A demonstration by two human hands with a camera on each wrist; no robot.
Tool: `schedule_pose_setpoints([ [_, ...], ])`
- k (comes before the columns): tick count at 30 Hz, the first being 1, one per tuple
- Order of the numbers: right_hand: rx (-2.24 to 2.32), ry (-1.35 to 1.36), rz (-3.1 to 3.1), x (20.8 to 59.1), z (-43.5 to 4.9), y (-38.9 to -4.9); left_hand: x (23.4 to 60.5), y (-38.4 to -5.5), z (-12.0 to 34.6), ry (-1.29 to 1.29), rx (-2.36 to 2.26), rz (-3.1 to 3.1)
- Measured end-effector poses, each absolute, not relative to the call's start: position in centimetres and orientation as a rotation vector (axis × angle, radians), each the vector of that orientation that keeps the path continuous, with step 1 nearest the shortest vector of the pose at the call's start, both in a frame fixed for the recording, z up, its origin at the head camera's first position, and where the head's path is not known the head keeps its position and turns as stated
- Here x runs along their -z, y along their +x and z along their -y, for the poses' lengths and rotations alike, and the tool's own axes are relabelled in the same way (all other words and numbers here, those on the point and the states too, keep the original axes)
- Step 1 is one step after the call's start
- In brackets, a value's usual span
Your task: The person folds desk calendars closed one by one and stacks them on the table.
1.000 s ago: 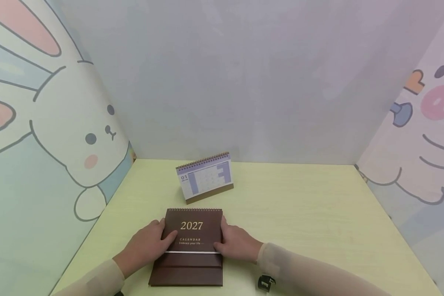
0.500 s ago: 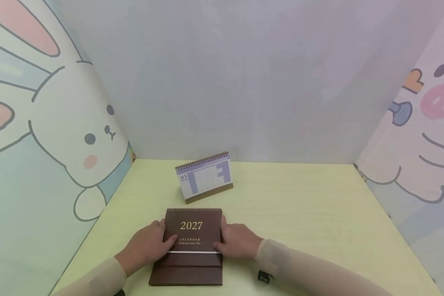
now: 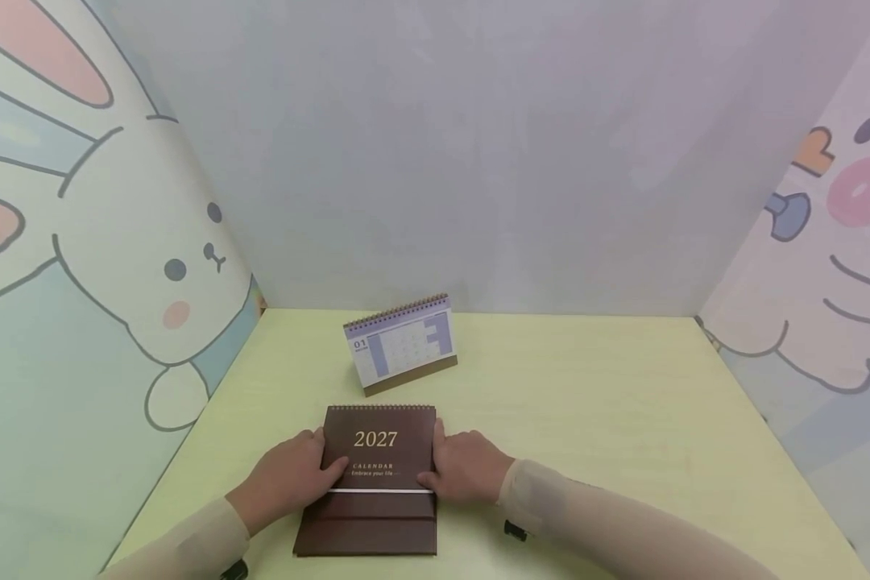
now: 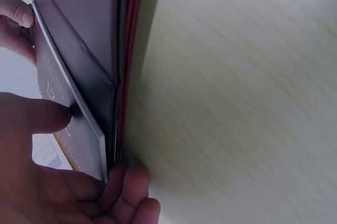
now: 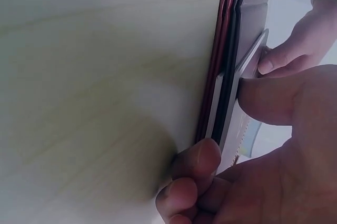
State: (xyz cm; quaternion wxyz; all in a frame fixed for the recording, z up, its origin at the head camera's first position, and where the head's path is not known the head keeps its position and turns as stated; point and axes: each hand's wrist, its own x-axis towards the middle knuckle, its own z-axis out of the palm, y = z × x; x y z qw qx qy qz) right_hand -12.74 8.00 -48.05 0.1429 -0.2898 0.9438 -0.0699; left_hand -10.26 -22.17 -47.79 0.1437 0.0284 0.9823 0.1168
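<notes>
A dark brown desk calendar (image 3: 380,453) marked "2027" in gold lies near the front of the table, its spiral binding along the far edge. My left hand (image 3: 286,475) grips its left side, the thumb on the cover. On the right side my right hand (image 3: 470,467) holds it the same way. In the left wrist view, the left hand's fingers (image 4: 134,187) curl at the calendar's edge, beside the layered boards. The right wrist view shows the right hand's fingers (image 5: 197,163) curled against the opposite edge. Below the cover, the brown base panels (image 3: 366,536) extend toward me.
Behind the brown calendar stands a white and purple desk calendar (image 3: 406,350), propped up at an angle and showing "01". Both are on a pale yellow table (image 3: 587,403). A grey back wall (image 3: 478,161) and cartoon-printed side panels (image 3: 130,242) enclose the table.
Both hands keep their hold on the brown calendar, which stays in place. The head view has shifted very slightly; nothing else visibly differs.
</notes>
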Motion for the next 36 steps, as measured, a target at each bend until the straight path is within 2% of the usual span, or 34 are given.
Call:
schedule_pose_setpoints([
  [36,0.304,-0.791,-2.689,48.35,-8.24,-13.18,47.52,-10.44,22.64,0.049,-0.406,-2.810],
])
